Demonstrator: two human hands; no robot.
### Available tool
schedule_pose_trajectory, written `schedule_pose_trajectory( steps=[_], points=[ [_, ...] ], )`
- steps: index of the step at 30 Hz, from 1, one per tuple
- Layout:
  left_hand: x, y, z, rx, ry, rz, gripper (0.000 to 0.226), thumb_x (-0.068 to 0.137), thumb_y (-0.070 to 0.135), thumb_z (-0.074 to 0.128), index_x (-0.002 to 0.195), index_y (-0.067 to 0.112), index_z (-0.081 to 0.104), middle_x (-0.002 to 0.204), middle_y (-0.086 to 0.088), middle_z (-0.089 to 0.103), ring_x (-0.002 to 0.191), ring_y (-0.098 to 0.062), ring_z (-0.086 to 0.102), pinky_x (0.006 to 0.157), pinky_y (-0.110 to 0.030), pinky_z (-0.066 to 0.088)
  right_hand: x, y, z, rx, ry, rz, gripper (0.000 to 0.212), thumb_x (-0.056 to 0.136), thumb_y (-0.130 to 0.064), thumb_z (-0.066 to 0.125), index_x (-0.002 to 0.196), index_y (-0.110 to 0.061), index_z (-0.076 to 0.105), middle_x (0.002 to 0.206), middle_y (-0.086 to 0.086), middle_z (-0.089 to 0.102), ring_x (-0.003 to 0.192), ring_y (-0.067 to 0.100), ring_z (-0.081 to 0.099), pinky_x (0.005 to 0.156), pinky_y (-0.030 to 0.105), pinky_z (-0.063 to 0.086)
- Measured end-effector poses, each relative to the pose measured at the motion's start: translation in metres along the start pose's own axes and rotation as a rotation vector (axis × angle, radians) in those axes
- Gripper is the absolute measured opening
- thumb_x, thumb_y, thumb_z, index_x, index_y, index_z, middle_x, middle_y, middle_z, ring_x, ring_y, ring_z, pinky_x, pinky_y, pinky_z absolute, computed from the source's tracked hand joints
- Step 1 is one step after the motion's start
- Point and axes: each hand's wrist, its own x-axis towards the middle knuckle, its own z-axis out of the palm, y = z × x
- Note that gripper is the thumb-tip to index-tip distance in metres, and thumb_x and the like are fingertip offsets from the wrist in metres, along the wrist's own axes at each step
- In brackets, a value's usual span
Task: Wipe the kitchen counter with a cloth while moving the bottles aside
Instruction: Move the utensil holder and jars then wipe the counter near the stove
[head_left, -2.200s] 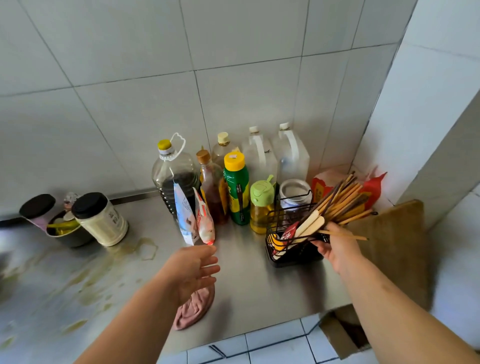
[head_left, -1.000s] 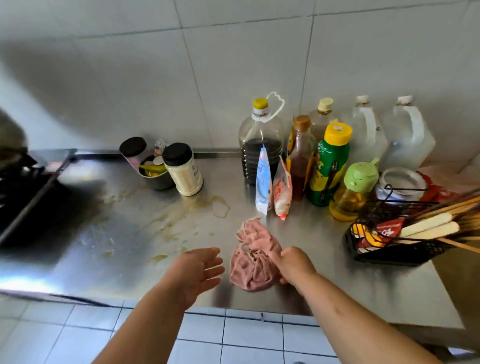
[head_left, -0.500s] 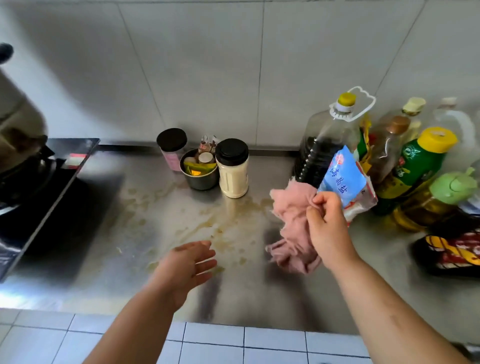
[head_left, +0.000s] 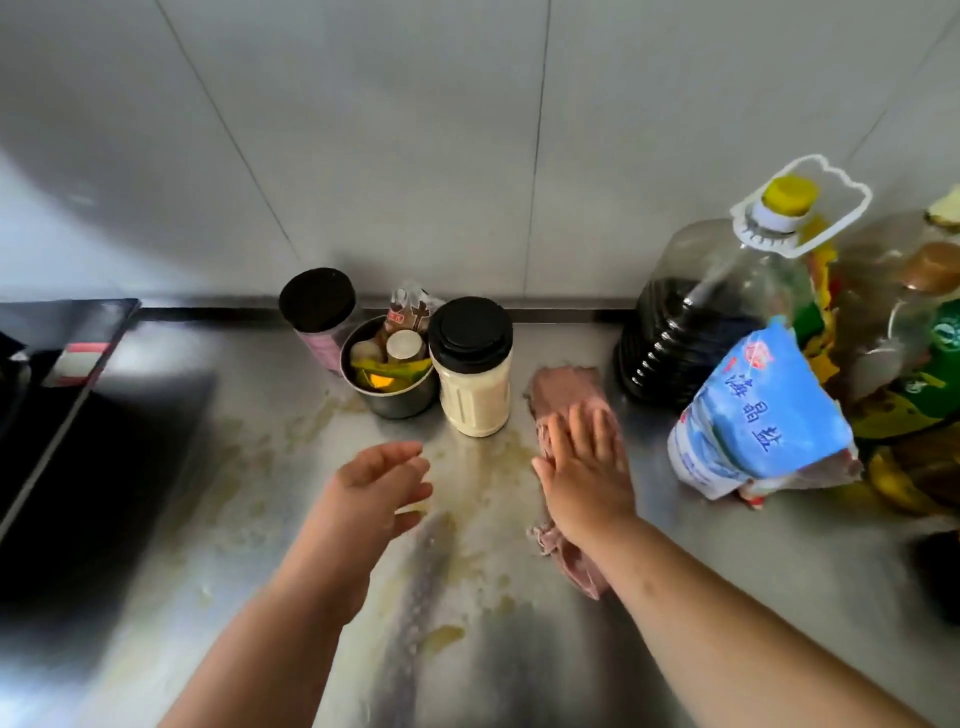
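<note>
Wipe barely begun: right grip flat on cloth, most of the worktop unwiped.

Right grip (head_left: 582, 467): palm down, fingers straight and spread, clasping nothing, pressing the pink cloth (head_left: 563, 389) to the steel worktop (head_left: 260, 519); cloth shows past the fingertips and again under the wrist. Forearm enters from lower right. Left grip (head_left: 379, 483), just to its left: loosely open, fingers curled, empty, hovering above the surface, apparently not touching. Between and below both grips, yellowish smears and dried drips are there to be cleaned. Beyond the fingertips, touching or nearly so, a cream black-lidded jar (head_left: 472, 374), a metal cup (head_left: 389, 379) of odds, a pink jar (head_left: 319, 317). Right of the cloth: dark-liquid bottle (head_left: 696, 332), blue salt bag (head_left: 758, 410), more bottles crowded behind. Judgement: none looks shifted; most wiping remains.
</note>
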Motion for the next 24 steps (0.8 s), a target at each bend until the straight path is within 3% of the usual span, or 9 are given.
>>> schedule_pose_trajectory(
  steps=[3, 6, 8, 12, 16, 19, 22, 24],
  points=[
    [0.018, 0.022, 0.001, 0.04, 0.027, 0.062, 0.015, 0.09, 0.021, 0.06, 0.103, 0.026, 0.066, 0.103, -0.002, 0.071, 0.095, -0.017, 0.067, 0.086, -0.039, 0.053, 0.029, 0.007, 0.005, -0.058, 0.048, 0.074, 0.069, 0.096, -0.05, 0.007, 0.153, -0.013, 0.008, 0.161, 0.016, 0.004, 0.148, 0.035, -0.005, 0.119, 0.048, -0.004],
    [0.031, 0.034, 0.005, 0.031, 0.042, 0.109, 0.017, 0.089, 0.021, 0.061, 0.103, 0.028, 0.067, 0.099, 0.003, 0.073, 0.093, -0.013, 0.068, 0.083, -0.036, 0.053, 0.071, 0.014, -0.003, 0.017, 0.075, 0.145, 0.068, 0.096, -0.048, 0.006, 0.153, -0.011, -0.002, 0.161, 0.016, -0.003, 0.148, 0.033, -0.007, 0.121, 0.045, -0.001],
    [0.039, 0.038, 0.006, 0.033, 0.063, 0.139, 0.017, 0.089, 0.022, 0.061, 0.102, 0.029, 0.067, 0.097, 0.008, 0.073, 0.09, -0.01, 0.069, 0.08, -0.033, 0.053, 0.102, 0.012, -0.004, 0.059, 0.071, 0.148, 0.065, 0.098, -0.046, 0.006, 0.152, -0.013, -0.008, 0.161, 0.014, -0.009, 0.147, 0.031, -0.013, 0.12, 0.044, -0.004],
    [0.045, 0.042, 0.009, 0.076, 0.103, 0.219, 0.018, 0.088, 0.021, 0.061, 0.102, 0.031, 0.067, 0.094, 0.012, 0.072, 0.089, -0.007, 0.068, 0.078, -0.028, 0.053, 0.128, 0.003, -0.004, 0.095, 0.1, 0.137, 0.061, 0.099, -0.039, 0.021, 0.154, -0.022, 0.0, 0.163, 0.001, -0.002, 0.148, 0.023, -0.009, 0.112, 0.032, -0.018],
    [0.056, 0.049, 0.017, 0.084, 0.14, 0.3, 0.023, 0.088, 0.016, 0.062, 0.105, 0.032, 0.063, 0.097, 0.016, 0.071, 0.089, -0.001, 0.066, 0.079, -0.022, 0.051, 0.104, 0.005, 0.001, 0.125, 0.068, -0.088, 0.063, 0.098, -0.022, 0.033, 0.153, -0.037, 0.004, 0.162, -0.015, 0.001, 0.148, 0.01, -0.004, 0.114, 0.026, -0.007],
    [0.062, 0.056, 0.027, 0.124, 0.1, 0.356, 0.024, 0.088, 0.016, 0.062, 0.102, 0.035, 0.061, 0.093, 0.027, 0.068, 0.081, 0.006, 0.064, 0.069, -0.012, 0.049, 0.067, -0.003, 0.006, 0.076, 0.086, -0.111, 0.066, 0.095, -0.02, 0.042, 0.154, -0.031, 0.013, 0.162, -0.009, 0.012, 0.149, 0.015, 0.008, 0.118, 0.031, 0.007],
    [0.064, 0.054, 0.03, 0.172, 0.082, 0.367, 0.024, 0.087, 0.019, 0.062, 0.101, 0.038, 0.059, 0.096, 0.024, 0.068, 0.085, 0.005, 0.063, 0.074, -0.015, 0.048, 0.025, -0.015, 0.015, 0.11, 0.137, -0.073, 0.056, 0.095, -0.021, 0.051, 0.148, -0.022, 0.035, 0.155, 0.001, 0.034, 0.144, 0.023, 0.027, 0.115, 0.038, 0.026],
    [0.061, 0.053, 0.025, 0.18, 0.045, 0.359, 0.026, 0.087, 0.019, 0.062, 0.107, 0.037, 0.058, 0.098, 0.021, 0.067, 0.087, 0.005, 0.063, 0.076, -0.017, 0.048, -0.005, -0.024, 0.018, 0.126, 0.167, -0.079, 0.049, 0.099, -0.024, 0.045, 0.147, -0.019, 0.038, 0.155, 0.002, 0.034, 0.145, 0.024, 0.027, 0.116, 0.041, 0.028]
  ],
)
